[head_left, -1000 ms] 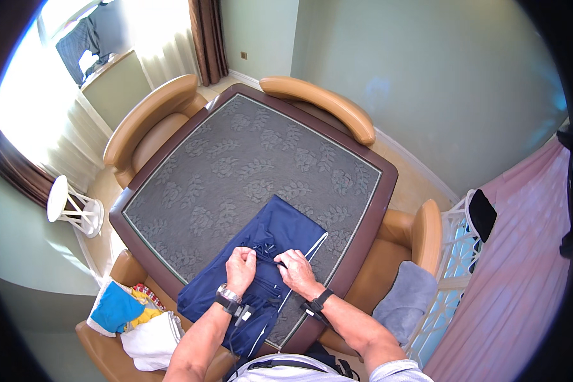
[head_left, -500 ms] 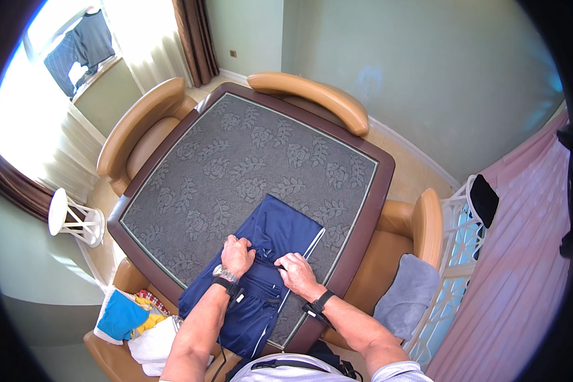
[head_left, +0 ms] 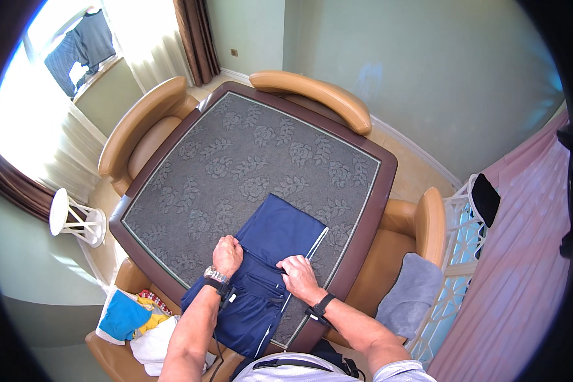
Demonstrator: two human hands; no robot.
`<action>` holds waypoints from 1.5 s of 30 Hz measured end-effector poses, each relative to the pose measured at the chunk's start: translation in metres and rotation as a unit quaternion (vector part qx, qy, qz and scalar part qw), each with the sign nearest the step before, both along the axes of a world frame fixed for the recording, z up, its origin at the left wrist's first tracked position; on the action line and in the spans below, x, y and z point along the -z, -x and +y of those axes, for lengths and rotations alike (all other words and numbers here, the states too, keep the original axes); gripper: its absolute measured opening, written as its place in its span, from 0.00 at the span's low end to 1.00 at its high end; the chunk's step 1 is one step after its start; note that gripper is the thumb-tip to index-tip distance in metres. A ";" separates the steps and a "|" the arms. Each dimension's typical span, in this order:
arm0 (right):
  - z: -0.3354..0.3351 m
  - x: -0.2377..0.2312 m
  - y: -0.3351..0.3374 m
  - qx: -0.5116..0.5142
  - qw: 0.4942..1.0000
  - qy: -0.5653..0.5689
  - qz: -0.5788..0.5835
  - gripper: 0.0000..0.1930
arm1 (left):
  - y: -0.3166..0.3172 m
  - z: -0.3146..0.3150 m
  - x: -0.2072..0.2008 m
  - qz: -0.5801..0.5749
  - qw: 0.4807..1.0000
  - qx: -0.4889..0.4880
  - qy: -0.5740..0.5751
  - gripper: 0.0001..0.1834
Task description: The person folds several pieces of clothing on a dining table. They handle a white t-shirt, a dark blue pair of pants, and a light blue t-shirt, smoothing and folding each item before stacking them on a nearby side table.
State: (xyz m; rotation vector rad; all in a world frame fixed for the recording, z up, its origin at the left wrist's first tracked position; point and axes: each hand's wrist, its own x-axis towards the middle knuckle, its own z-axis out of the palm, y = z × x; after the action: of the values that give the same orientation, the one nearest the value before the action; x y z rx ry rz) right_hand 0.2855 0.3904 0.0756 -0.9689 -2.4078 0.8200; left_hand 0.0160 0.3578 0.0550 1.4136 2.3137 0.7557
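A pair of navy blue trousers with white side piping lies folded over the near part of the table. My left hand is closed on the left end of a crosswise fold in the cloth. On the piped right side, my right hand pinches the same fold with its fingers bent. Between the two hands the fold runs fairly straight. The near part of the trousers, with a gathered band, spreads below my wrists toward the table's front edge and is partly covered by my left forearm.
Tan chairs surround the table; the near-left one carries colourful clothes and a white cloth. On the right chair rests a grey towel. A white stand is at the left, a white lattice rack at the right.
My left hand has moved slightly left, drawing the fold out. The bunched cloth between the hands now lies flatter and the far panel looks smooth. My right hand stays nearly in place.
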 end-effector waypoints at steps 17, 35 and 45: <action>-0.005 0.005 -0.001 0.011 0.999 -0.030 0.006 0.16 | -0.017 0.013 -0.007 -0.124 0.990 -0.044 0.057 0.18; 0.107 -0.014 -0.009 0.236 0.971 -0.033 -0.017 0.19 | -0.114 -0.041 -0.043 0.136 0.961 0.229 -0.077 0.29; 0.150 0.009 -0.022 0.186 0.962 0.125 -0.154 0.17 | -0.143 -0.063 -0.016 0.160 0.931 0.323 0.057 0.41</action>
State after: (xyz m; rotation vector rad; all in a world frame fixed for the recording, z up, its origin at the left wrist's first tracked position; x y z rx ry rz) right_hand 0.3072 0.5408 0.0663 -1.6986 -2.2845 0.8960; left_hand 0.1589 0.2946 0.0714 2.1917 1.8418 0.1994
